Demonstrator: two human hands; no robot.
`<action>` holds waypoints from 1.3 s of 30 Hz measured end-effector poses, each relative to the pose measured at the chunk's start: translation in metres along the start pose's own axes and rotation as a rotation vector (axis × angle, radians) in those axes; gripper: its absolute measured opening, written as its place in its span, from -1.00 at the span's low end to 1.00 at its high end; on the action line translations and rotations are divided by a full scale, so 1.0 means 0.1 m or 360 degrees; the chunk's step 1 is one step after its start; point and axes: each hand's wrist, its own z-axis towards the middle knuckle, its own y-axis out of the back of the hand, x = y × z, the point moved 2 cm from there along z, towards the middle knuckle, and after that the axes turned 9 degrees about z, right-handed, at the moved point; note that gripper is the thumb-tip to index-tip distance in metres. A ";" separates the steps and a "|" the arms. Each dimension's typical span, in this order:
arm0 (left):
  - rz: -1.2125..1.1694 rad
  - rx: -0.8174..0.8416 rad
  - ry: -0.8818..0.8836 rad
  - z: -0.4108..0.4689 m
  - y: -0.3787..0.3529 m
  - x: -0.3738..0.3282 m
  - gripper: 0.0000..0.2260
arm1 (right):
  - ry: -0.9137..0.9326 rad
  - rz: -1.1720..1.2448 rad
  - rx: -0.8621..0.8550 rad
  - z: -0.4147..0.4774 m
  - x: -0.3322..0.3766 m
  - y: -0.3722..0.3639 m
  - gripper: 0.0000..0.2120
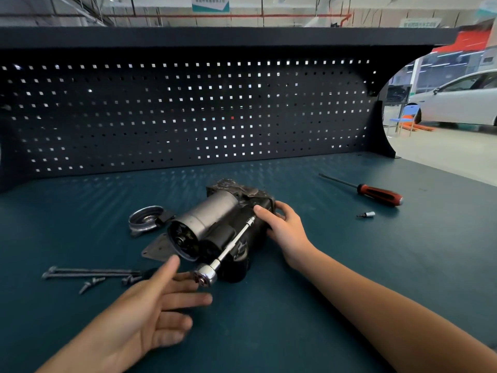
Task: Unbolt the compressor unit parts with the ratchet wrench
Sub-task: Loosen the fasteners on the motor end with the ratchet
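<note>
The compressor unit (212,224), a grey cylinder on a black housing, lies on its side in the middle of the bench. A chrome ratchet wrench (207,274) with a long extension (236,239) runs up along the unit to a socket near its far right end. My right hand (279,224) grips the unit's right end, thumb beside the socket. My left hand (158,310) is spread with straight fingers, palm up, its fingertips touching the ratchet head. A removed round end cap (145,218) and a flat plate (158,250) lie left of the unit.
Two long bolts (91,272) and short screws (91,284) lie at the left front. A red-handled screwdriver (373,191) and a small socket bit (367,214) lie at the right. A dark pegboard (188,117) walls the back of the blue-green bench (349,265).
</note>
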 end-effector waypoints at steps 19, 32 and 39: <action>0.2358 -0.1009 -0.2169 -0.14 -0.18 -0.26 -0.70 | 0.0081 -0.0222 0.0207 0.01 0.06 0.06 -0.87; 0.1804 -0.0838 -0.1668 -0.19 -0.29 -0.24 -0.77 | -0.0047 -0.0143 -0.0049 0.00 0.00 -0.05 -0.56; 0.0310 -0.0328 -0.0841 -0.07 -0.42 -0.10 -0.92 | -0.0269 -0.0053 -0.0138 0.08 0.02 0.09 -0.90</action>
